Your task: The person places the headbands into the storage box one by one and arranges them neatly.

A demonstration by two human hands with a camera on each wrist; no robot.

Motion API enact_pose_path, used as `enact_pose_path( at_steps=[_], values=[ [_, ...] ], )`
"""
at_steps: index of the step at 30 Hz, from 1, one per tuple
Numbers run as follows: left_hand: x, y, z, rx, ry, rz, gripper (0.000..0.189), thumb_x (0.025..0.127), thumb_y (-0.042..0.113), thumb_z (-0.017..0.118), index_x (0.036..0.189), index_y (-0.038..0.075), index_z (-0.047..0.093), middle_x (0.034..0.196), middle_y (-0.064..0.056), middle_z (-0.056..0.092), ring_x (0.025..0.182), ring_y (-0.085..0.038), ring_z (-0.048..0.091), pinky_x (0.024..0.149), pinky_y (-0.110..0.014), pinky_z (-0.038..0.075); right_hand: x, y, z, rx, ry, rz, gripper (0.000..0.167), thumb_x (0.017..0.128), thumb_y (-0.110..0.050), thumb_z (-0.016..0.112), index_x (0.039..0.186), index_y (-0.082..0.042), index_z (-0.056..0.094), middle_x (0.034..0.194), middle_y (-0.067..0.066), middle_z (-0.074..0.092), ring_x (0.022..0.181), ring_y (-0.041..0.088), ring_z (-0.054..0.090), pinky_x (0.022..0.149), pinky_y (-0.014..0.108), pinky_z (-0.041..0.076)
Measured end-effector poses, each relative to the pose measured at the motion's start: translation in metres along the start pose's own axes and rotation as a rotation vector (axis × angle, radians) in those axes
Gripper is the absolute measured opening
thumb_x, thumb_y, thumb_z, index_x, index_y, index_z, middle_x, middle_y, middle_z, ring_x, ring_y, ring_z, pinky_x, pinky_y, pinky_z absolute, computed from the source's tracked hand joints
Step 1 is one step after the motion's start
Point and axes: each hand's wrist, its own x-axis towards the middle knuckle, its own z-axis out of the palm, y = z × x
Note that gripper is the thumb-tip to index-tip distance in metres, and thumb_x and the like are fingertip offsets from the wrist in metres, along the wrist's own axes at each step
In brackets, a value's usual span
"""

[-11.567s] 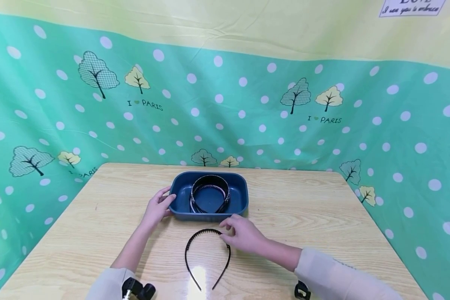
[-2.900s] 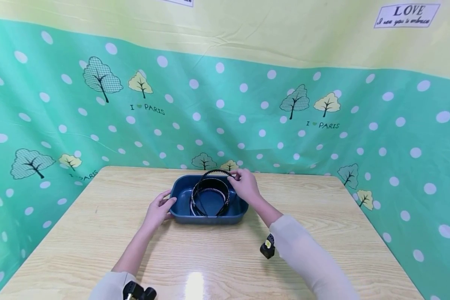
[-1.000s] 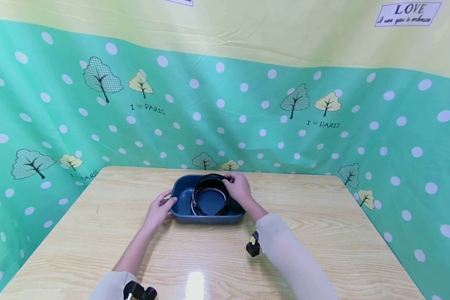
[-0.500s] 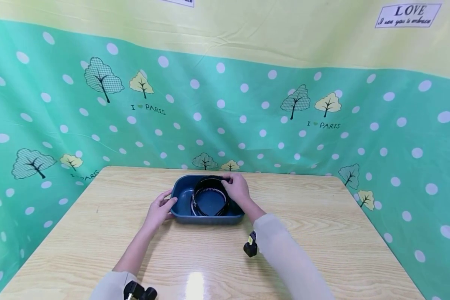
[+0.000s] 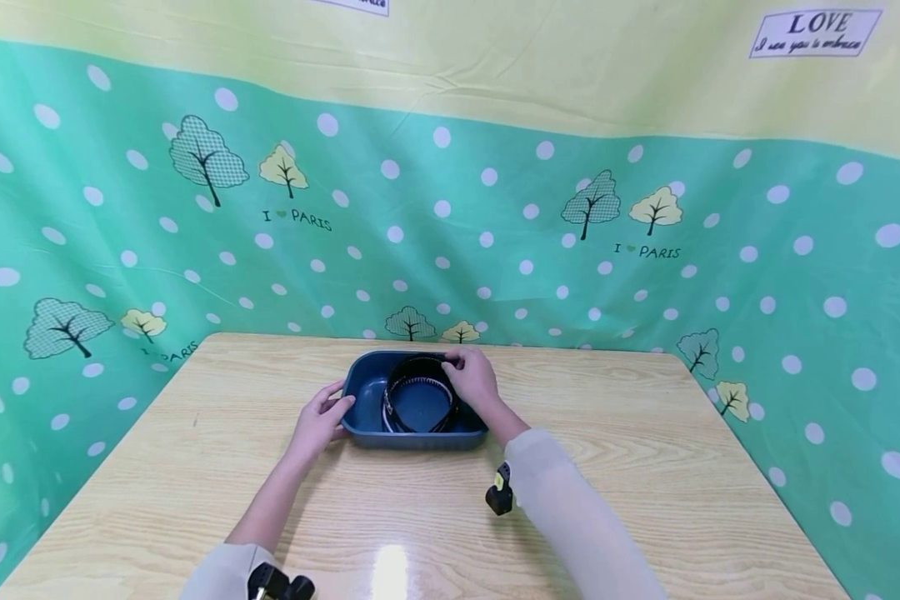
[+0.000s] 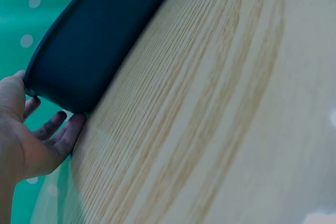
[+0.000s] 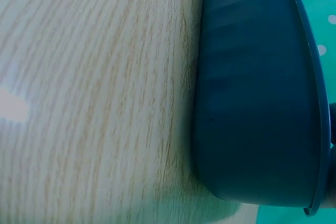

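A dark blue rectangular plastic bin (image 5: 420, 442) stands on the table, with several headbands (image 5: 387, 414) stacked in it, mostly black and one with pale teeth. At the bin's left end my left hand (image 5: 318, 425) holds the rim, thumb over the edge. The left wrist view shows the fingers of that hand (image 6: 31, 145) spread against the bin's outer wall (image 6: 100, 35). My right hand (image 5: 474, 383) reaches over the bin and pinches a black headband (image 5: 423, 364) at the stack's back right. Its fingertips are partly hidden, and the right wrist view shows mainly the bin's wall (image 7: 257, 98).
The bin rests toward the back of a light wooden table (image 5: 607, 467). Behind it hangs a green and yellow curtain (image 5: 495, 208) with dots and trees. Black wrist cameras sit at both sleeves; a bright reflection lies near the front edge.
The black toothed headband has gone from the table in front into the bin, carried by my right hand and lowered onto the stack. My left hand has stayed on the bin's left end.
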Motion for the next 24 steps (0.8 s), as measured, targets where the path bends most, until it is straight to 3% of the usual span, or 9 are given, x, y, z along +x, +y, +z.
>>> enact_pose_path(
  at_steps=[24],
  values=[
    [-0.0006, 0.0001, -0.0005, 0.008, -0.002, 0.003, 0.053, 0.095, 0.031, 0.053, 0.142, 0.012, 0.038, 0.134, -0.028, 0.047, 0.097, -0.023, 0.065, 0.076, -0.028, 0.058, 0.0006, 0.0001, 0.0003, -0.007, 0.01, -0.01, 0.024, 0.089, -0.024, 0.064, 0.109, -0.012, 0.069, 0.089, 0.005, 0.059, 0.073, 0.015, 0.051, 0.058, 0.024, 0.041]
  ],
)
